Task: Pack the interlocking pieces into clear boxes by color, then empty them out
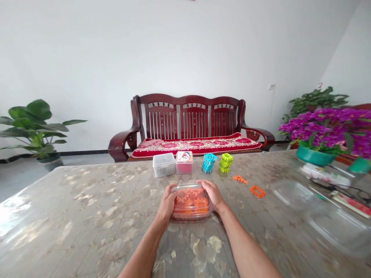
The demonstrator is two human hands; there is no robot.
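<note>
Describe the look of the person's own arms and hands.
The left grip and right grip are bare human hands, without gloves. Both forearms are uncovered, with no sleeves in view, and no watch or bracelet shows. Rings cannot be ruled out.

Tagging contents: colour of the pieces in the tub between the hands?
Orange pieces, seen through the clear tub; head view.

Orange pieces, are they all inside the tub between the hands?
No, an orange strip and an orange ring lie on the table, outside the tub.
</note>
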